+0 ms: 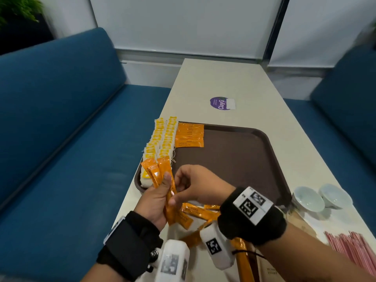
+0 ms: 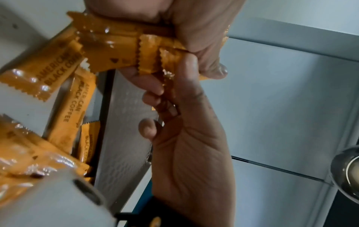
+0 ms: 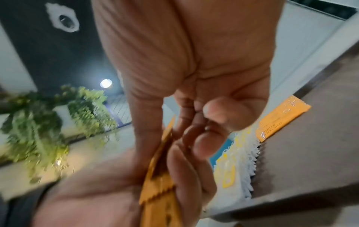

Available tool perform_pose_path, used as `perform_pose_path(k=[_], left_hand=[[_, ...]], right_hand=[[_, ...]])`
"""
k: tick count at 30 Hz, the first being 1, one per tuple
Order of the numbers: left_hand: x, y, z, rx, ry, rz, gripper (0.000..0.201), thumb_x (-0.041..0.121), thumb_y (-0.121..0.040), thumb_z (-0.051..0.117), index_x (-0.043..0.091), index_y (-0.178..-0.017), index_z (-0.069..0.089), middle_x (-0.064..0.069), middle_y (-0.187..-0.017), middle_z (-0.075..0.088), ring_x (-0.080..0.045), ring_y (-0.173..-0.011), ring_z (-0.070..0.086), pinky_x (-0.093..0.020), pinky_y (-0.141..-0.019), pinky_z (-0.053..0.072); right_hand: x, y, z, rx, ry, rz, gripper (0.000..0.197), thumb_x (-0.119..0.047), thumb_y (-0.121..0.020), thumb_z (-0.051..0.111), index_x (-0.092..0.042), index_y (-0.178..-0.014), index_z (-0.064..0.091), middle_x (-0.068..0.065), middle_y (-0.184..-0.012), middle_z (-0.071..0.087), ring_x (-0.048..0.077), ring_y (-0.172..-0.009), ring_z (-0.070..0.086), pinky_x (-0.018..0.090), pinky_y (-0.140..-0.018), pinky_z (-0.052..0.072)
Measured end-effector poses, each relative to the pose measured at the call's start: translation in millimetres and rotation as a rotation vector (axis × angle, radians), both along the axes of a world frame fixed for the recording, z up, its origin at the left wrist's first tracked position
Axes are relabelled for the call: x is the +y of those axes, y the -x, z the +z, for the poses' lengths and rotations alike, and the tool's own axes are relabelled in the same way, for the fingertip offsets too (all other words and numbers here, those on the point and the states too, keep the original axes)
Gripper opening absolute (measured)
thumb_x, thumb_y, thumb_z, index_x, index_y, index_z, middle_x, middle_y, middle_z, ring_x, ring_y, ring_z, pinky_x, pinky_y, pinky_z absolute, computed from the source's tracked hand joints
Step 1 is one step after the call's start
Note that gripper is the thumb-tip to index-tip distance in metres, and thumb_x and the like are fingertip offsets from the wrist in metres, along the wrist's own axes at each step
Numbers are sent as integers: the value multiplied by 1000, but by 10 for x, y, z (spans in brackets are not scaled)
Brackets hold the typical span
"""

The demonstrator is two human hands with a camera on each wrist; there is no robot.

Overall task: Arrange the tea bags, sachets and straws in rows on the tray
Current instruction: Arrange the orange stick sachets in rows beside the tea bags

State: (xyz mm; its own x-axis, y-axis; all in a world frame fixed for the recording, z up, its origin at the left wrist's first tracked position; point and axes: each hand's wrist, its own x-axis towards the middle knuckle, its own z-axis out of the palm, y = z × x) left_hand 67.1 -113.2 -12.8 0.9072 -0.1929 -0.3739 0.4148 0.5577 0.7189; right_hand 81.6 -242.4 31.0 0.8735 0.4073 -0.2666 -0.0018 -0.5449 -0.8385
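Observation:
My left hand (image 1: 157,190) grips a fanned bundle of orange coffee sachets (image 1: 160,176) upright over the near left corner of the brown tray (image 1: 234,159). My right hand (image 1: 180,193) meets it from the right and pinches the bundle's lower part between thumb and fingers. In the left wrist view the left hand's fingers (image 2: 155,89) curl round the sachets (image 2: 120,50). The right wrist view shows the right hand's fingertips (image 3: 196,138) on the sachets' edge (image 3: 159,184). Two rows of yellow-and-white tea bags (image 1: 162,139) line the tray's left side. A row of sachets (image 1: 189,135) lies beside them.
Loose sachets (image 1: 200,210) lie on the cream table below my hands. Pink straws (image 1: 350,247) are heaped at the near right, behind them two white bowls (image 1: 309,198). A purple sticker (image 1: 220,103) sits beyond the tray. Blue sofas flank the table.

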Motion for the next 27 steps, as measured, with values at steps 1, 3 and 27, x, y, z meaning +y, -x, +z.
perform_pose_path(k=[1,3,27], left_hand=[[-17,2,8,2,25,-3,45,35,-72,55,1,-100,63,-14,-82,73,-23,-68,71,-27,-51,56],[-39,5,16,-5,25,-15,44,34,-72,55,1,-100,63,-15,-82,73,-22,-67,71,-26,-49,55],[229,-130,-47,34,-326,9,43,53,-66,54,13,-83,51,0,-58,45,-7,-42,40,-16,-35,33]], right_hand=[[20,24,-38,-60,26,-31,32,-14,-67,84,-14,-86,58,-1,-76,58,10,-67,55,27,-63,49],[9,42,-92,-86,-19,-101,28,-13,-70,82,-13,-86,59,1,-78,60,12,-69,56,30,-67,52],[-579,-835,-45,74,-411,-562,16,7,-87,59,-7,-83,53,10,-76,60,18,-61,63,23,-46,51]])
